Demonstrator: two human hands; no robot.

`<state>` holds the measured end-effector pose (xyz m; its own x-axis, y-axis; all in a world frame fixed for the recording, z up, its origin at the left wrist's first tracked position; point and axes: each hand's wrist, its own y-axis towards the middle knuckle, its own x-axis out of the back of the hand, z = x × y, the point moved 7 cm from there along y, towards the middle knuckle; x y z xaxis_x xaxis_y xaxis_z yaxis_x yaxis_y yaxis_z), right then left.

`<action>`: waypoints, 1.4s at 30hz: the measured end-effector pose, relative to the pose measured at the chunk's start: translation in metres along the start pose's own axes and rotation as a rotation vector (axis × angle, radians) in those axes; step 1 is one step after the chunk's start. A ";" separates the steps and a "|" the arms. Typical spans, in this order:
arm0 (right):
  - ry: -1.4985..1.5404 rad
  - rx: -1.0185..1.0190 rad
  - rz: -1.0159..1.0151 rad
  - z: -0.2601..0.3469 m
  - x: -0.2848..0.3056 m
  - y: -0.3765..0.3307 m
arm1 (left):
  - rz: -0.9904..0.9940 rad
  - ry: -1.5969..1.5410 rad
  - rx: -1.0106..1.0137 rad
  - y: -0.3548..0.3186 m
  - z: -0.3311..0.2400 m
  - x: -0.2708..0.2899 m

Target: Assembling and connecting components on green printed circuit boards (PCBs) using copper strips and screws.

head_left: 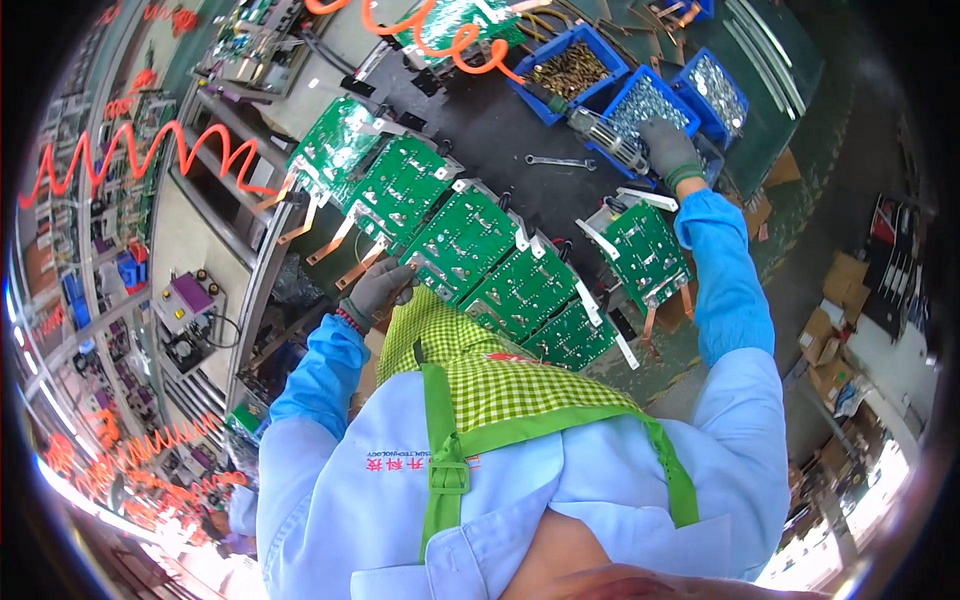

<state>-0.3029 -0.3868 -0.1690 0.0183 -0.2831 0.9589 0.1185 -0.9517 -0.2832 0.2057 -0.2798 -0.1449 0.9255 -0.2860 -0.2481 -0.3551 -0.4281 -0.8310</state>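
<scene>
Dark workbench [505,135] carries circuit boards [470,240], bins [640,95], wrench [560,160].

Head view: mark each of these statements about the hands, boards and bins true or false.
1. The right hand wears a grey glove and grips a power screwdriver. True.
2. The left hand rests in a blue bin. False: it touches the edge of a green circuit board in the row.
3. The blue bins hold screws and small metal parts. True.
4. A single board lies apart from the row, below the right hand. True.
5. The coiled hose is blue. False: it is orange.
</scene>
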 end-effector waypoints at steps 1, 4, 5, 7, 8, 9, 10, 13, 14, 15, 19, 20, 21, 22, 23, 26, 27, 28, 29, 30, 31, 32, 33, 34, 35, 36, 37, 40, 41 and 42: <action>0.040 -0.011 -0.035 -0.005 0.000 -0.001 | -0.008 -0.014 -0.017 0.003 0.000 0.000; 0.028 -0.032 0.028 0.005 0.004 0.004 | 0.037 -0.061 -0.046 0.000 0.000 -0.006; 0.021 -0.059 0.060 0.004 0.008 0.005 | 0.031 -0.073 -0.065 -0.001 -0.001 -0.004; -0.068 -0.032 0.038 0.014 0.013 0.005 | 0.020 -0.092 -0.074 -0.002 0.002 -0.006; -0.074 -0.030 0.049 0.010 0.006 0.003 | 0.031 -0.124 -0.093 -0.002 0.000 -0.010; -0.072 -0.025 0.058 0.009 0.000 0.004 | 0.021 -0.130 -0.105 -0.001 -0.002 -0.009; -0.076 -0.013 0.049 0.003 -0.003 0.004 | 0.002 -0.122 -0.082 0.002 0.001 -0.009; -0.102 0.014 0.059 0.009 0.005 0.005 | 0.025 -0.147 -0.100 0.004 0.005 -0.006; -0.084 -0.013 0.002 0.013 0.016 0.003 | 0.042 -0.132 -0.109 0.001 0.006 -0.006; -0.066 -0.042 -0.055 0.015 0.026 0.001 | 0.062 -0.116 -0.118 0.000 0.006 -0.008; 0.075 -0.174 -0.157 -0.007 0.042 0.000 | -0.019 0.034 -0.087 -0.002 0.003 -0.004; 0.135 -0.145 -0.251 -0.010 0.055 -0.009 | -0.011 0.035 -0.091 -0.002 0.002 -0.006; 0.129 -0.153 -0.254 -0.010 0.060 -0.013 | 0.031 0.018 -0.096 -0.003 0.001 -0.008; 0.212 -0.175 -0.301 -0.012 0.066 -0.017 | 0.075 0.001 -0.100 -0.006 0.000 -0.009; 0.290 -0.199 -0.349 -0.018 0.076 -0.023 | 0.092 0.005 -0.102 -0.008 -0.002 -0.010; 0.354 -0.284 -0.552 -0.024 0.132 -0.051 | 0.147 -0.022 -0.132 0.005 0.006 -0.005; 0.372 -0.195 -0.656 -0.011 0.166 -0.065 | 0.140 -0.034 -0.127 0.003 0.004 -0.008; 0.594 -0.324 -0.674 0.006 0.191 -0.079 | 0.171 -0.016 -0.151 0.002 0.002 -0.010; 0.575 -0.327 -0.659 0.023 0.218 -0.091 | 0.207 0.005 -0.174 0.001 0.000 -0.011; 0.611 -0.231 -0.756 0.064 0.249 -0.104 | 0.216 0.014 -0.161 0.001 0.001 -0.006; 0.703 -0.204 -0.718 0.102 0.254 -0.108 | 0.220 -0.011 -0.158 0.002 0.002 -0.004; 0.788 -0.183 -0.677 0.139 0.256 -0.113 | 0.230 -0.037 -0.151 0.004 0.003 -0.005; 0.882 -0.083 -0.648 0.185 0.249 -0.117 | 0.189 -0.012 -0.123 0.003 0.002 -0.005; 0.964 -0.005 -0.549 0.231 0.229 -0.118 | 0.244 0.139 -0.318 0.002 -0.010 -0.007; 0.905 0.085 -0.485 0.282 0.219 -0.120 | 0.298 0.285 -0.506 -0.001 -0.016 -0.006; 0.654 0.230 -0.525 0.322 0.199 -0.124 | 0.312 0.123 -0.367 0.000 -0.011 -0.006; 0.763 0.215 -0.424 0.353 0.170 -0.120 | 0.309 -0.044 -0.230 0.003 -0.006 -0.007; 0.654 0.165 -0.400 0.392 0.103 -0.111 | 0.295 -0.132 -0.173 0.006 -0.003 -0.013; 0.624 0.113 -0.395 0.394 0.087 -0.108 | 0.273 -0.172 -0.153 0.007 -0.003 -0.013; 0.587 0.057 -0.391 0.397 0.079 -0.106 | 0.330 -0.187 -0.078 0.008 0.002 -0.012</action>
<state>0.0799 -0.2612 -0.0571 -0.5730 0.0462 0.8183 0.0586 -0.9935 0.0971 0.1918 -0.2780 -0.1500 0.7652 -0.2614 -0.5883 -0.6402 -0.4049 -0.6528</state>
